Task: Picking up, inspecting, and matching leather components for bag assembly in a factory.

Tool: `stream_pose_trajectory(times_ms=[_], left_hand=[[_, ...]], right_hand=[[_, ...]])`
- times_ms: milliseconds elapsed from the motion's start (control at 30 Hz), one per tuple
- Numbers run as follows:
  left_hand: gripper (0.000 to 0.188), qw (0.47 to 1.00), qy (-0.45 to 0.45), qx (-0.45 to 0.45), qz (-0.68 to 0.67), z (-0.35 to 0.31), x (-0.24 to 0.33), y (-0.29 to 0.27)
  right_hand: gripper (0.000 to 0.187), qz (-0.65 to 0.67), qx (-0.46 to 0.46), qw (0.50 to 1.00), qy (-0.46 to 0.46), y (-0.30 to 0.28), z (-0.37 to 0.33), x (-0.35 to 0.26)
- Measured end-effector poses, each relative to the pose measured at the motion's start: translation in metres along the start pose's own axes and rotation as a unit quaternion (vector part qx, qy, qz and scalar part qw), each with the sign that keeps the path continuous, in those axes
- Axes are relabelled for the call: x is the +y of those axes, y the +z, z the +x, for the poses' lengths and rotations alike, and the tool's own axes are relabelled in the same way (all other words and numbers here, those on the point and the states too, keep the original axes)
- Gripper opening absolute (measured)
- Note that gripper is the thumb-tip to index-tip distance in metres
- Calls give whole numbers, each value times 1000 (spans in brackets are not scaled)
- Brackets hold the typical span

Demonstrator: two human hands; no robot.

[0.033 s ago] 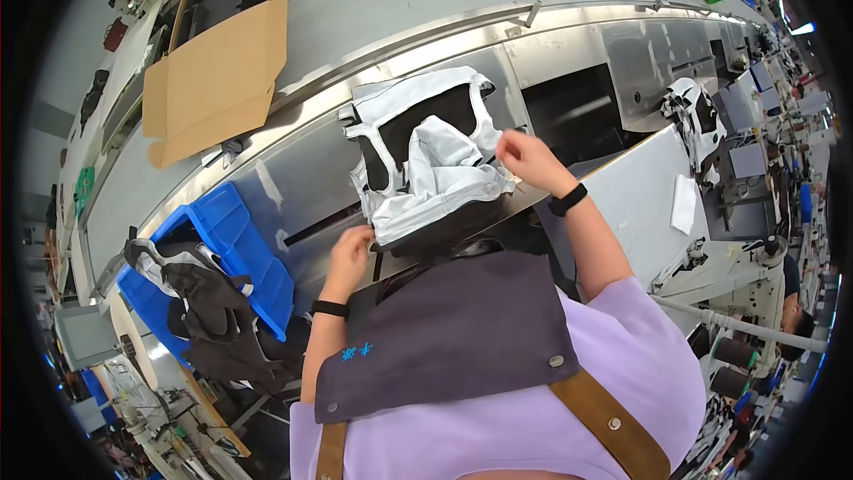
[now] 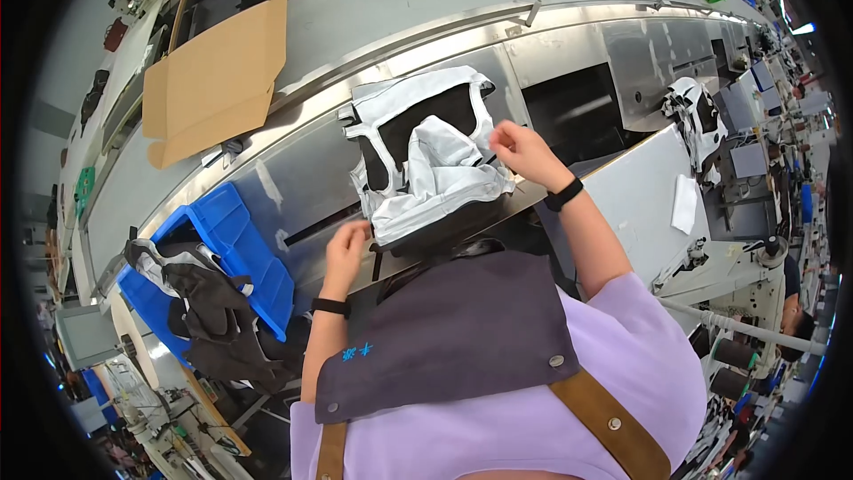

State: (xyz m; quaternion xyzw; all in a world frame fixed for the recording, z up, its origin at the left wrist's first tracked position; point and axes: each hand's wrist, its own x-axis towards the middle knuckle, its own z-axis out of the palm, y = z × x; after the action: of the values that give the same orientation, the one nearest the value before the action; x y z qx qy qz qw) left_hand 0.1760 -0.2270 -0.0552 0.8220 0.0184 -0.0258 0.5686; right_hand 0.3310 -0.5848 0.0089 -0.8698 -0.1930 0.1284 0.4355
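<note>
A white-and-black garment piece (image 2: 444,160) lies spread on the metal worktop. Its white panels frame black openings, and a crumpled white fold rises in the middle. Beside its near left corner is my left hand (image 2: 346,252), fingers curled together, their tips close to the fabric edge. My right hand (image 2: 526,155) is closed at the garment's right side, over or just beside a white strap-like edge. What either hand pinches, if anything, is too small or hidden to tell.
At the left a blue bin (image 2: 267,276) holds dark garments (image 2: 209,298). An opened cardboard box (image 2: 218,80) stands far left. A metal rail (image 2: 391,52) runs behind the worktop (image 2: 267,191). On the right, a white table (image 2: 635,187) bears a folded white cloth (image 2: 683,204) and another white-and-black garment (image 2: 693,116).
My right hand has shifted slightly up and left. My left hand has moved a little up and left, off the garment's corner. The garment has stayed in place.
</note>
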Motion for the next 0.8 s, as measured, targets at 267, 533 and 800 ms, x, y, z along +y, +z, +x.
stream_pose_trajectory(times_ms=[267, 533, 800], left_hand=[[25, 996, -54, 9, -66, 6, 57, 52], [29, 996, 4, 69, -59, -21, 49, 53], [35, 995, -77, 7, -65, 40, 49, 39]], right_hand=[[45, -163, -148, 972, 87, 82, 48, -43], [26, 555, -29, 825, 107, 52, -3, -20], [38, -35, -121, 970, -206, 60, -16, -46]])
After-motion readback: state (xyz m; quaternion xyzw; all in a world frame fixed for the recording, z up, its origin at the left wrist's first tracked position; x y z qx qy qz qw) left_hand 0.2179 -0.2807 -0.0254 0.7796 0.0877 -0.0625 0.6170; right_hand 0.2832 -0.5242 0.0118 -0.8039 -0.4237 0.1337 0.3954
